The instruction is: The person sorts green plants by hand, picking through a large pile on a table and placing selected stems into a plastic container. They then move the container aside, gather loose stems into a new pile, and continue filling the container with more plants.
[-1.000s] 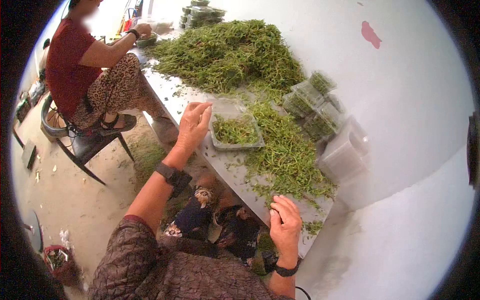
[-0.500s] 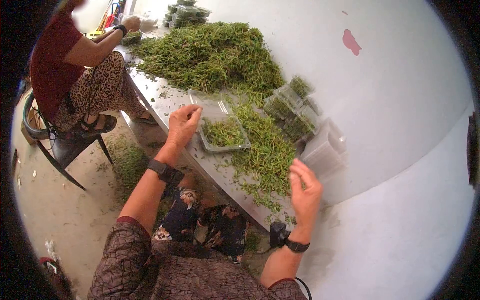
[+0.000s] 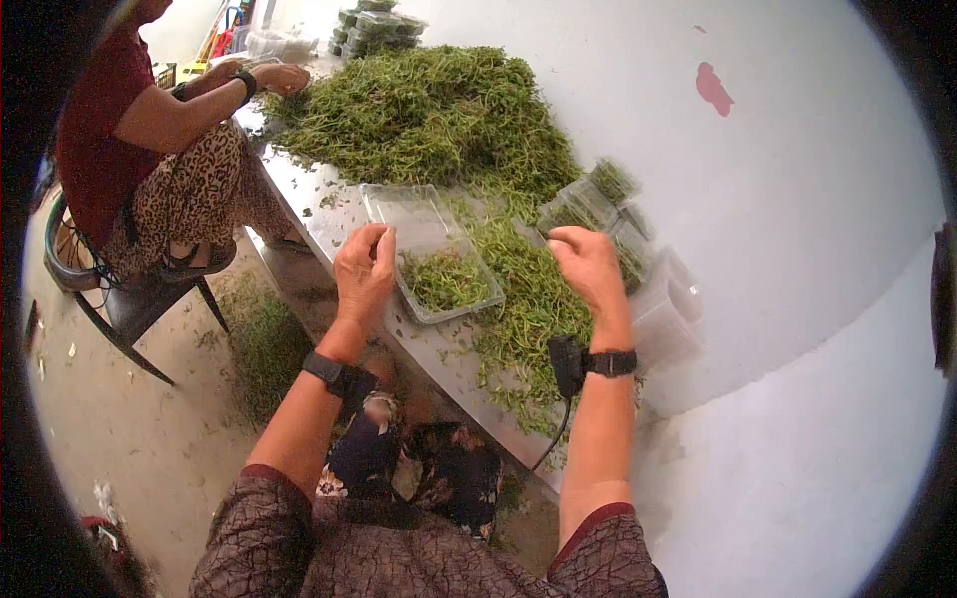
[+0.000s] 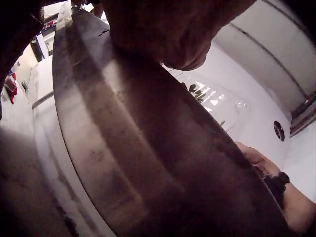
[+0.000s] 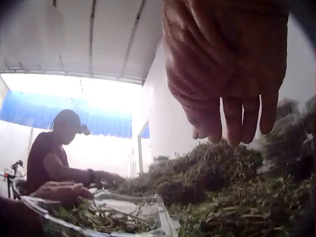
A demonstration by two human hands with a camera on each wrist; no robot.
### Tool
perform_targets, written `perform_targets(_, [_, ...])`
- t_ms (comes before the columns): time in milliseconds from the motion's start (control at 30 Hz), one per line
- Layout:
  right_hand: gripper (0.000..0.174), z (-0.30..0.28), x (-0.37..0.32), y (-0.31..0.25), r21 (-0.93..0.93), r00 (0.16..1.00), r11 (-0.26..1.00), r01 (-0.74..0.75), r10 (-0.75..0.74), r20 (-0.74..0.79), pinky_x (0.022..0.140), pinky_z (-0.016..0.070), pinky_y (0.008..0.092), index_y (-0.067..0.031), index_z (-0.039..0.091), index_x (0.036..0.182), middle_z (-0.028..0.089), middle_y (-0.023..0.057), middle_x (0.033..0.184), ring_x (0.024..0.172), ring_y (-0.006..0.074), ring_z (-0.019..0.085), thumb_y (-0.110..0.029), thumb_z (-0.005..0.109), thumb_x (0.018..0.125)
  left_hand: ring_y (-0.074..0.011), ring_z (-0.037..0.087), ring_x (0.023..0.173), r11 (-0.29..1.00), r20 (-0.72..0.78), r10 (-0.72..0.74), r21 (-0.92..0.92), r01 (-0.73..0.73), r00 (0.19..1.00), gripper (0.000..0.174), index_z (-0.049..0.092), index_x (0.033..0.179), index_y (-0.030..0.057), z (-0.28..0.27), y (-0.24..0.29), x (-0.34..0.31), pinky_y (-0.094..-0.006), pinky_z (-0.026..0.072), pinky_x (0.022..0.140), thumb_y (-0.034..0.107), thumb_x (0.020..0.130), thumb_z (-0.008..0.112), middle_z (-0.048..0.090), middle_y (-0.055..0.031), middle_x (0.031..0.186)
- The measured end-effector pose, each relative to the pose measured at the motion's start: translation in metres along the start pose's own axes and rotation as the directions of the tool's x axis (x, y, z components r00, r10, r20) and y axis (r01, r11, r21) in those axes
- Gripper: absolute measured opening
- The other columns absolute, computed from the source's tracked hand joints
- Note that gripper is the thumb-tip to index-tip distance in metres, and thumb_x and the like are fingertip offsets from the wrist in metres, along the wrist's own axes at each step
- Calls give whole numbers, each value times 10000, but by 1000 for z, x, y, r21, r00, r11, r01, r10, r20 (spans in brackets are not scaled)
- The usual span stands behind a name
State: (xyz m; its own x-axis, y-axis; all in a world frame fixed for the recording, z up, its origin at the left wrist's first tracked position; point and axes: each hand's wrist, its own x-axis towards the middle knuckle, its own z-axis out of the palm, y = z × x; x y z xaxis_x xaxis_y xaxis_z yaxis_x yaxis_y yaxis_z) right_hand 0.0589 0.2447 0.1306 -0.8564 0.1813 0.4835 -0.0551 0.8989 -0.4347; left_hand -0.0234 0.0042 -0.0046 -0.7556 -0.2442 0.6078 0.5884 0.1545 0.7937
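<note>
In the head view a clear plastic box point(image 3: 469, 311) with its lid point(image 3: 404, 214) raised stands on the table, with loose green stems point(image 3: 441, 279) inside. My left hand point(image 3: 365, 271) is at the box's left side, fingers loosely bent, fingertips near the lid's hinge; no item shows in it. My right hand point(image 3: 590, 267) hovers over the spread greens point(image 3: 523, 289), right of the box. Its fingers point(image 5: 233, 121) hang down in the right wrist view, nothing visible between them. The left wrist view shows mostly the table's underside point(image 4: 123, 128).
A large heap of greens point(image 3: 429, 120) covers the far table. Filled clear boxes point(image 3: 588, 204) and nested empty ones point(image 3: 666, 309) stand along the wall. More filled boxes point(image 3: 377, 32) are stacked at the back. Another person point(image 3: 130, 130) sits at the left, hands at the heap.
My right hand has moved forward and left from the near end of the table to above the greens beside the box. My left hand stays by the box, its fingers more bent.
</note>
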Motion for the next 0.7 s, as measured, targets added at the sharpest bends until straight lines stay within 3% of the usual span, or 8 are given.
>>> perform_targets(67, [318, 23, 13, 6, -55, 988, 998, 25, -16, 156, 828, 498, 396, -25, 680, 1007, 671, 202, 979, 944, 361, 637, -273, 622, 816, -188, 551, 596, 1000, 4, -5, 19, 5, 1000, 147, 630, 878, -6, -1, -1, 0, -321, 453, 572, 135, 884, 588, 586, -102, 725])
perform_targets(167, [403, 55, 33, 18, -145, 962, 989, 7, 33, 272, 896, 473, 422, -35, 664, 1066, 645, 210, 1073, 1033, 360, 603, -345, 625, 811, -204, 575, 623, 1000, 13, 13, 18, -13, 1000, 144, 626, 893, -7, -1, -2, 0, -330, 465, 590, 131, 887, 584, 603, -119, 756])
perform_targets(200, [508, 59, 42, 13, -216, 898, 972, -92, 175, 403, 967, 429, 426, -55, 618, 1170, 589, 203, 1209, 1132, 347, 552, -419, 605, 817, -206, 582, 635, 1000, 27, -7, 24, 6, 1000, 147, 624, 898, -10, -1, -1, 0, -329, 469, 598, 130, 888, 582, 609, -124, 768])
perform_targets(400, [676, 96, 61, 22, -332, 875, 943, -13, 171, 453, 1039, 365, 440, -76, 507, 1315, 514, 181, 1327, 1229, 336, 483, -523, 567, 812, -206, 599, 668, 997, 60, -17, 71, 13, 998, 156, 624, 912, -20, -3, -1, 0, -320, 475, 615, 126, 889, 575, 624, -131, 796])
perform_targets(500, [707, 103, 66, 25, -388, 829, 922, 14, 206, 521, 1031, 374, 446, -86, 505, 1319, 520, 184, 1319, 1223, 337, 487, -541, 595, 785, -171, 585, 668, 999, 65, -30, 43, 28, 997, 158, 629, 926, -16, -4, -2, -1, -306, 466, 610, 129, 896, 573, 622, -107, 784])
perform_targets(567, [709, 100, 63, 29, -354, 814, 935, 5, 202, 545, 1023, 384, 443, -90, 514, 1309, 524, 182, 1314, 1218, 337, 491, -540, 610, 770, -125, 554, 659, 992, 88, -126, -10, 127, 988, 163, 634, 929, -13, -5, 4, -1, -284, 453, 594, 133, 906, 568, 616, -70, 768])
perform_targets(700, [679, 94, 50, 38, -315, 806, 949, 22, 170, 567, 991, 417, 432, -92, 551, 1264, 542, 179, 1291, 1188, 339, 514, -504, 653, 735, -97, 527, 650, 997, 84, -74, 42, 70, 994, 169, 638, 925, -13, -5, 4, 0, -266, 440, 577, 138, 913, 563, 607, -45, 757])
